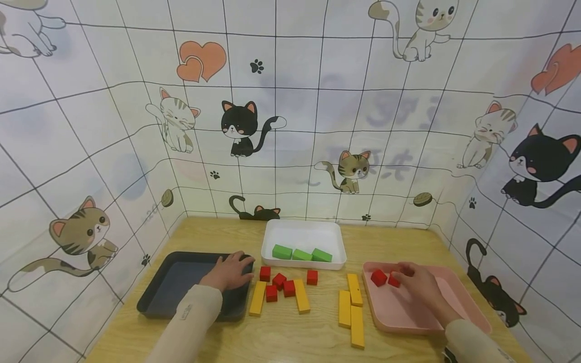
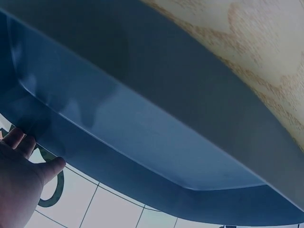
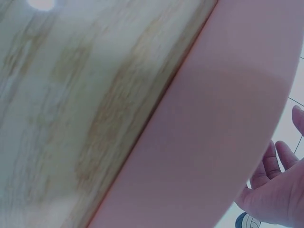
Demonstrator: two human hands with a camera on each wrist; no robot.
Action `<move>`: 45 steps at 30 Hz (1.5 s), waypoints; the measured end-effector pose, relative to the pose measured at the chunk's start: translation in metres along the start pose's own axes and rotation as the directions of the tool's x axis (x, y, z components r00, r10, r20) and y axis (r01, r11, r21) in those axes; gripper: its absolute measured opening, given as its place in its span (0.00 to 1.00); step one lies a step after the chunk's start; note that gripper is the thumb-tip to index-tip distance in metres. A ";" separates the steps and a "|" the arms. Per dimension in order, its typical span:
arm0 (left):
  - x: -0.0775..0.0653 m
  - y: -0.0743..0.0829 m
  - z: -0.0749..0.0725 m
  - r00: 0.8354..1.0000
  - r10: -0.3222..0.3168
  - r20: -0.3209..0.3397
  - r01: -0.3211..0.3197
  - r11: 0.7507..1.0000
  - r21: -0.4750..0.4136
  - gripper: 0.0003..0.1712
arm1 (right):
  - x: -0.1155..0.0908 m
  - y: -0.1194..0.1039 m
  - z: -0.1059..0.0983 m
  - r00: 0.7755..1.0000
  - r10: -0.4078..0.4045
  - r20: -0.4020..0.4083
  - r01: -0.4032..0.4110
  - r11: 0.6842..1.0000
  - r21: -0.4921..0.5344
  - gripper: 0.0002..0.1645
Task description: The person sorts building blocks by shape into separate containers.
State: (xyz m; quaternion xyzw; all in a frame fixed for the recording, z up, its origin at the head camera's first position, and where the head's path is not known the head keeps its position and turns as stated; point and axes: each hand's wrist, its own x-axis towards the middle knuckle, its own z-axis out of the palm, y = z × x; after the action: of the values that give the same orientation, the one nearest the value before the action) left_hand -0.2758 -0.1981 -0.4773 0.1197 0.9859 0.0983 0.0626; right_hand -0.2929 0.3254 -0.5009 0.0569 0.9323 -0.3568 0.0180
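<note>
My left hand [image 1: 230, 271] is over the right far corner of a dark grey tray [image 1: 156, 282], fingers spread and holding nothing. In the left wrist view, its fingers [image 2: 53, 167] show beside the tray's wall. My right hand [image 1: 419, 285] is over a pink tray [image 1: 404, 315], its thumb and fingertips at a red cube [image 1: 394, 279] that they partly cover. A second red cube [image 1: 379, 278] lies just left of that one. In the right wrist view, the fingers [image 3: 270, 164] and thumb stand apart, with no cube visible between them.
Between the trays lie several red cubes [image 1: 289, 288], two yellow blocks [image 1: 257, 298] beside them and three more yellow blocks [image 1: 357, 326] near the pink tray. A white tray [image 1: 303, 232] at the back holds three green blocks [image 1: 302, 255]. Cat-printed cloth walls [image 1: 295, 126] enclose the table.
</note>
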 end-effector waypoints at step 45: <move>0.001 -0.003 0.000 1.000 0.006 0.004 -0.006 1.000 0.005 0.30 | -0.023 -0.101 0.050 0.985 -0.171 -0.037 0.175 0.966 0.190 0.35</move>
State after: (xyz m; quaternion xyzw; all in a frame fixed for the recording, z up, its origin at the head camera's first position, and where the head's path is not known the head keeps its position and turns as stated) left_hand -0.2775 -0.2003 -0.4781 0.1229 0.9857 0.0960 0.0639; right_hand -0.2819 0.2155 -0.4695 -0.0196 0.8950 -0.4447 -0.0282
